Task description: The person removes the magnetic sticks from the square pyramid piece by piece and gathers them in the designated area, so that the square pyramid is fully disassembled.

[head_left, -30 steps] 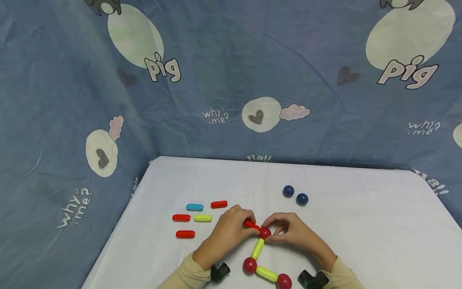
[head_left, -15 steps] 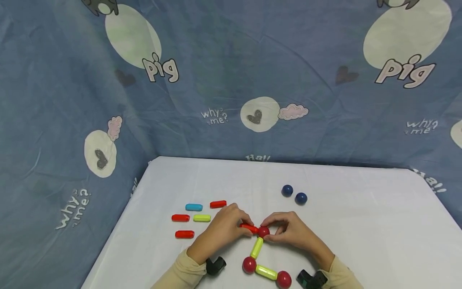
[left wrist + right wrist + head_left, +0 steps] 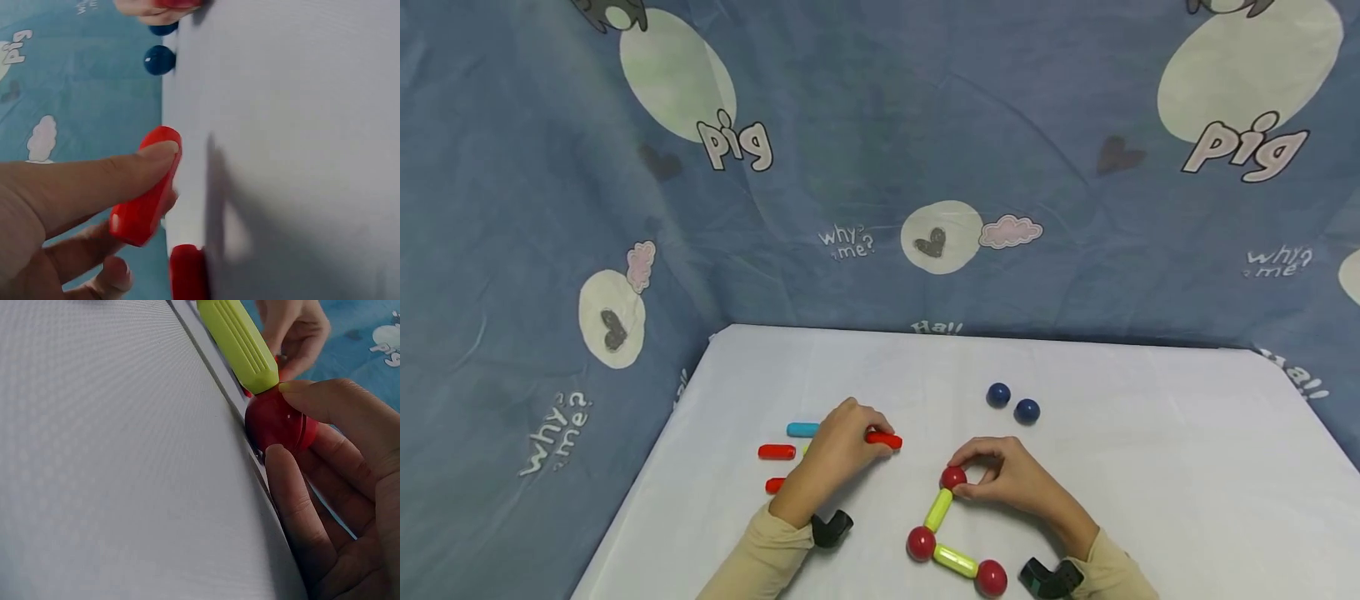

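Observation:
My left hand [image 3: 838,442] pinches a red toy rod [image 3: 884,439] between thumb and fingers. The left wrist view has this rod [image 3: 147,194] raised off the white table, its shadow beside it. A red ball [image 3: 953,477] is pinched by the thumb and fingers of my right hand [image 3: 1018,479]. That ball joins a yellow-green rod [image 3: 938,510], which runs to a second red ball [image 3: 921,543]. From there another yellow-green rod [image 3: 956,562] reaches a third red ball [image 3: 992,578]. In the right wrist view, the grooved yellow-green rod [image 3: 240,347] meets the held ball [image 3: 275,422].
Two dark blue balls [image 3: 998,395] lie toward the back. Left of my left hand are a blue rod [image 3: 802,430] and red rods [image 3: 777,452]; a yellow-green rod [image 3: 806,448] is mostly hidden. Another red rod [image 3: 187,272] lies below the held one.
My left hand has moved left and back with the red rod, which touched the upper red ball half a second ago and is now apart from it. My right hand stays at that ball.

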The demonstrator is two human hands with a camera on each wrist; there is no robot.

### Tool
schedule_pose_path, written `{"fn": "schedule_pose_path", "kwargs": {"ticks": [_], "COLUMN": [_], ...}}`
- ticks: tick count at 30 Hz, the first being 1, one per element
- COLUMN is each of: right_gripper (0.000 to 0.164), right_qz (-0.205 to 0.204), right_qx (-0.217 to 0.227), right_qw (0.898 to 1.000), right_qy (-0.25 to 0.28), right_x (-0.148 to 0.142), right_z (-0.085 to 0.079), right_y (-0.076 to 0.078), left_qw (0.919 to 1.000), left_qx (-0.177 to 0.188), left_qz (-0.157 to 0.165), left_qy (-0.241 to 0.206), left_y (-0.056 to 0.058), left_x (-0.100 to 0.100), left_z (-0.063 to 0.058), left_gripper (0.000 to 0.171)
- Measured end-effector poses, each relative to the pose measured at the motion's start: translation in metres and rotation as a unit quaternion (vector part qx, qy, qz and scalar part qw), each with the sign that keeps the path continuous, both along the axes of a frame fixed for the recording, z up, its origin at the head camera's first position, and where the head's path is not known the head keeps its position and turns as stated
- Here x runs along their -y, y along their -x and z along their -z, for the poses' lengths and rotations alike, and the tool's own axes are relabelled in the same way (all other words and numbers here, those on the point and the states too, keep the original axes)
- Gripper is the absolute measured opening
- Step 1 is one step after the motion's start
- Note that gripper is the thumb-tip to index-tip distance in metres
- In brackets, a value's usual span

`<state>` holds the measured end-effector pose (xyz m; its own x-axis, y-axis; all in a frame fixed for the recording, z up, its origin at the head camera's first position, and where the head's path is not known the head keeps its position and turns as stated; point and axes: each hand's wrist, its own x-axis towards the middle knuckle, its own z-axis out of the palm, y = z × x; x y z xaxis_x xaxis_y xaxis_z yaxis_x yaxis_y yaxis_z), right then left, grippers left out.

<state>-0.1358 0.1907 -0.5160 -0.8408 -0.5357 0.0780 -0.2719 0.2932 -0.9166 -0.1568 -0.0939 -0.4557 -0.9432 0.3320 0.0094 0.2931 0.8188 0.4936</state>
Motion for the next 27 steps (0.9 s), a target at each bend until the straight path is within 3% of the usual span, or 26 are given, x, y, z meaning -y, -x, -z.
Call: {"fn": "schedule_pose_path", "kwargs": {"ticks": [6, 21, 27], "right_gripper": [0.028, 0.030, 0.030], "right_qz": [0.006, 0.006, 0.007], "right_qx": [0.014, 0.019, 0.013], "right_qw": [1.000, 1.000, 1.000], "right_qy": [-0.005, -0.004, -0.006], "right_x": [0.0006, 0.0032, 0.0034], "right_z": [-0.0016, -0.0017, -0.0023], "right_y": [-0.0013, -0.0022, -0.0030], "left_qw": [0.9993, 0.9994, 0.9996], "left_qx": [-0.030, -0.025, -0.024], "left_qz": [-0.009, -0.013, -0.001], "left_qy": [0.021, 0.018, -0.018], "left_y": [0.0023, 0.0030, -0.0005], "left_x": [-0.0002, 0.0025, -0.0024], "left_z": [0.0081, 0.0113, 0.0061], "left_gripper": [0.017, 0.018, 0.017]}}
